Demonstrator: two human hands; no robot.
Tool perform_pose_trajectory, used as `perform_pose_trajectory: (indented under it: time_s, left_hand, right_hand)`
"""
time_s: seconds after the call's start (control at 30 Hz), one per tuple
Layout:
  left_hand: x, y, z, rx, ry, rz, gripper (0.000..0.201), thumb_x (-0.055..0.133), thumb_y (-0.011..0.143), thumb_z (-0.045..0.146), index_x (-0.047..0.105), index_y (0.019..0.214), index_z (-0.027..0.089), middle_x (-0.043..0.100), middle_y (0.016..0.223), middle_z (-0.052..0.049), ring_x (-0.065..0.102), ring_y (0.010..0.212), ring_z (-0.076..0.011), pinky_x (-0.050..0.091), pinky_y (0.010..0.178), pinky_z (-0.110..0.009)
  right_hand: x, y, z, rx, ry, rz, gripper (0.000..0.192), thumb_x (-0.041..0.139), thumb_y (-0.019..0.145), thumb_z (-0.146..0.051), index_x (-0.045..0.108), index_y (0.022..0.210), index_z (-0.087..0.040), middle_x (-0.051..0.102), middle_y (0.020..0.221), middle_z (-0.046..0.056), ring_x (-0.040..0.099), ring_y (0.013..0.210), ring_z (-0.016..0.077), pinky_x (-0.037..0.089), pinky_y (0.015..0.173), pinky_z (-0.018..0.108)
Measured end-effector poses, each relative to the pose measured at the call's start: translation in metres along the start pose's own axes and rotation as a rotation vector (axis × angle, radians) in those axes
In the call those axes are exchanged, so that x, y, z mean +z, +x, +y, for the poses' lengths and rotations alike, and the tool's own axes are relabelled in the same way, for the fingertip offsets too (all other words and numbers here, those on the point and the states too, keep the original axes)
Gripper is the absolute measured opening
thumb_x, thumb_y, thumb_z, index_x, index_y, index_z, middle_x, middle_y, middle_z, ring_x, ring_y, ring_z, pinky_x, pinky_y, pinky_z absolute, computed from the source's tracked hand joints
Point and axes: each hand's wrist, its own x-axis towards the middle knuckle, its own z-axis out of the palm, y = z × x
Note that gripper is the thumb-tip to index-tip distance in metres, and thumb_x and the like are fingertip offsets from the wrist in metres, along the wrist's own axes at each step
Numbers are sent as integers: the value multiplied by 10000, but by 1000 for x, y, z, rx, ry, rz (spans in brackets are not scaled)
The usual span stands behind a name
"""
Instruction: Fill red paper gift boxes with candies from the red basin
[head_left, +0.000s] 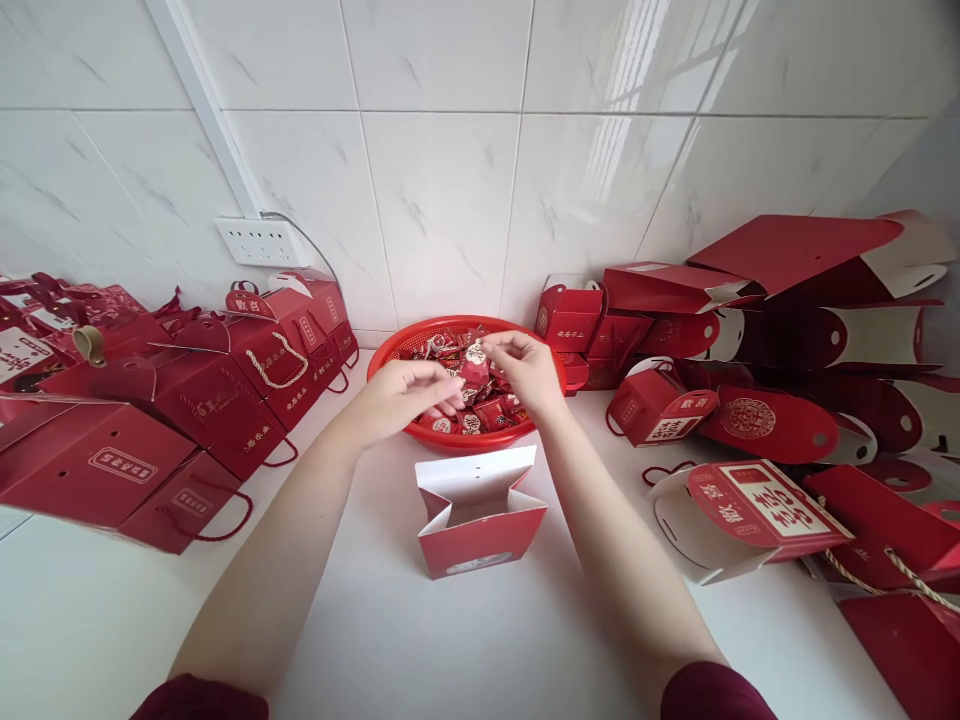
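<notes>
A red plastic basket [409, 345] full of small wrapped candies [491, 412] sits against the tiled wall. Both my hands reach into it. My left hand [401, 395] is curled over the candies with its fingers bunched, seemingly pinching some. My right hand [525, 365] pinches a small round-patterned candy packet [475, 353] between thumb and forefinger above the pile. In front of the basket stands an open red gift box [480, 515], its white flaps spread and its inside looking bare.
Closed red gift boxes with rope handles [225, 390] are piled at the left. Folded and half-assembled red boxes [757, 420] lie stacked at the right. A white socket strip [259, 240] hangs on the wall. The white tabletop [420, 640] extends toward me.
</notes>
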Motion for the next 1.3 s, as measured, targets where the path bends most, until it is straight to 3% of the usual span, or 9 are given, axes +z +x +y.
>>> perform_pose_trajectory:
  time_s: [0.1, 0.2, 0.4, 0.6, 0.9, 1.03, 1.1, 1.17, 1.3]
  left_hand:
    - [6, 11, -12, -29, -81, 156, 514, 758, 747, 454, 575, 1155, 202, 658, 1150, -97, 660, 990, -213, 551, 845, -353]
    - [14, 18, -20, -77, -233, 66, 588, 766, 758, 414, 543, 1265, 219, 637, 1228, -115, 674, 1026, -222, 570, 878, -375]
    - [15, 22, -27, -101, -366, 38, 456, 742, 799, 397, 645, 1191, 185, 735, 1059, -100, 696, 978, -203, 576, 890, -337]
    - [12, 20, -25, -65, -256, 67, 370, 716, 811, 407, 687, 1085, 160, 739, 1060, -100, 684, 979, -218, 553, 847, -329]
    - [17, 18, -17, -121, -197, 17, 362, 717, 808, 375, 685, 1102, 168, 744, 1038, -100, 689, 959, -223, 534, 861, -353]
    - [17, 14, -15, -92, -122, -20, 411, 685, 837, 401, 639, 1198, 210, 745, 1031, -76, 684, 988, -220, 505, 949, -380]
    - [14, 8, -11, -74, -80, -36, 500, 643, 864, 457, 563, 1314, 255, 712, 1155, -75, 646, 1101, -234, 471, 1006, -393]
    - [6, 1, -5, -52, -58, -116, 567, 574, 895, 515, 480, 1402, 279, 600, 1356, -78, 548, 1260, -252, 434, 1053, -385]
    - [-11, -12, 7, -21, 90, -520, 647, 602, 865, 524, 431, 1448, 305, 451, 1502, -34, 447, 1353, -278, 442, 1024, -314]
  right_hand:
    - [-6, -6, -14, 100, 288, -8, 362, 682, 816, -350, 475, 1079, -211, 639, 804, -18, 675, 657, 137, 581, 616, 261]
    - [-15, -16, -25, 174, 402, -132, 408, 682, 822, -274, 423, 1134, -232, 616, 902, -15, 703, 696, 127, 617, 669, 272]
    - [-34, -30, -32, 213, 186, -488, 411, 623, 874, -243, 499, 1263, -282, 606, 1111, 36, 714, 881, 158, 630, 689, 260]
    - [-44, -29, -27, 164, 114, -658, 444, 600, 883, -216, 538, 1315, -298, 662, 1081, 22, 706, 889, 158, 608, 778, 295]
    - [-44, -28, -26, -44, -46, -584, 348, 635, 880, -315, 650, 1217, -228, 679, 1073, 41, 634, 965, 186, 512, 926, 358]
    - [-43, -31, -29, -35, -118, -596, 513, 633, 879, -275, 503, 1375, -248, 632, 875, 8, 616, 789, 156, 531, 797, 336]
    - [-45, -33, -34, -56, -134, -559, 475, 589, 907, -271, 493, 1371, -255, 635, 949, 25, 616, 807, 155, 533, 769, 328]
    - [-51, -35, -43, -112, -99, -468, 373, 561, 925, -271, 541, 1297, -239, 628, 1096, 56, 619, 895, 165, 530, 783, 322]
    - [-64, -50, -72, -233, 110, -414, 176, 609, 905, -233, 576, 1074, -196, 630, 1096, 60, 615, 998, 176, 512, 850, 312]
